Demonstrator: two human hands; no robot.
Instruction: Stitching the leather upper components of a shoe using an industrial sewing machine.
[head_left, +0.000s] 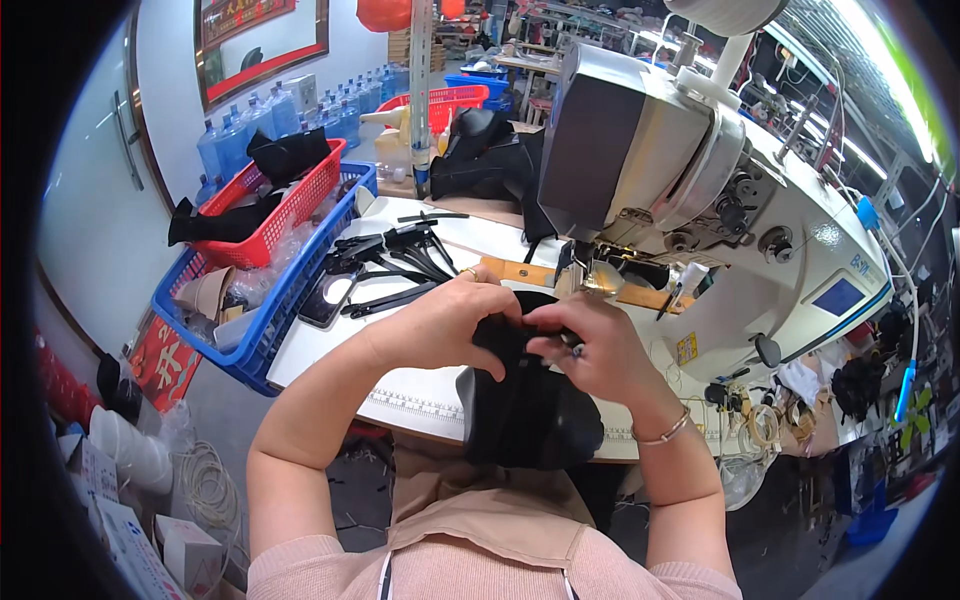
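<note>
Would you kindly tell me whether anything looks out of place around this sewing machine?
Mildly odd: a phone lies beside loose black straps on the worktable, amid work pieces, and a black piece pokes out over the red basket's rim. No spill or damage stands out.

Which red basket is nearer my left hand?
The left red basket, with a black piece jutting over its rim; the other red basket is farther back, beyond the metal post.
</note>
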